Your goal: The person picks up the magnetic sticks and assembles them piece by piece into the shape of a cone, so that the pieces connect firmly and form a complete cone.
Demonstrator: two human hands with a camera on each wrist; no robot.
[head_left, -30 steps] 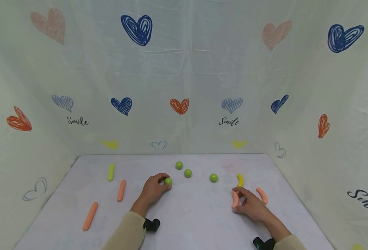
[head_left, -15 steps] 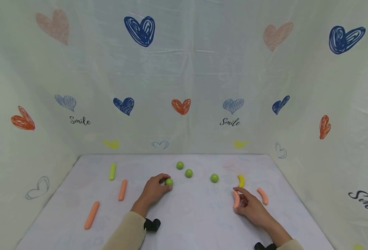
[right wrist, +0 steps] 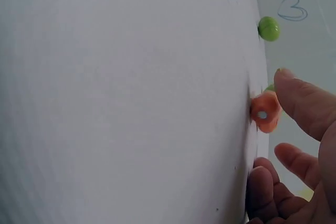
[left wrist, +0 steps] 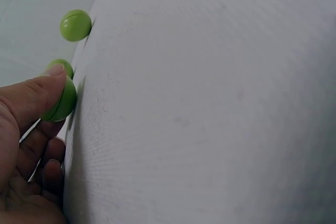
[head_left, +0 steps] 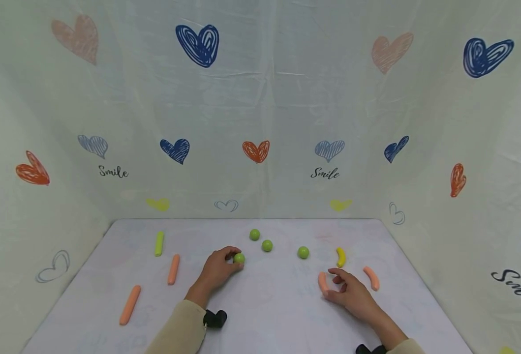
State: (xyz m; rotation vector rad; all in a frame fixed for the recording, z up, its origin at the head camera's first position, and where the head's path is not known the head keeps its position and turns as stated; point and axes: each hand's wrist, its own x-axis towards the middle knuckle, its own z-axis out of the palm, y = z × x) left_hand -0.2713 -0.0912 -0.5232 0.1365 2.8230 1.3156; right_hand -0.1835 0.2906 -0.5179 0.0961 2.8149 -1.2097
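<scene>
My left hand [head_left: 218, 269] pinches a small green ball [left wrist: 65, 99] between thumb and fingers, low over the white table. The thumb covers part of that ball in the left wrist view. My right hand [head_left: 352, 294] has thumb and index finger spread beside a curved orange-pink sausage-shaped piece [head_left: 322, 282] that lies on the table. In the right wrist view this piece [right wrist: 265, 112] shows end-on with a pale spot, apart from the fingers. A yellow banana-shaped piece [head_left: 341, 257] lies just beyond the right hand, and another curved orange-pink piece [head_left: 371, 278] to its right.
Three more green balls, one of them [head_left: 303, 252] between the hands, lie toward the back of the table [head_left: 278, 314]. At left are two straight orange sticks, the nearer one [head_left: 130, 305] larger, and a yellow-green stick [head_left: 159, 244]. A heart-printed curtain [head_left: 287, 108] surrounds the table.
My right hand has let go of the curved orange-pink piece, which now lies slightly farther left, and its fingers have spread. The left hand stays on its green ball.
</scene>
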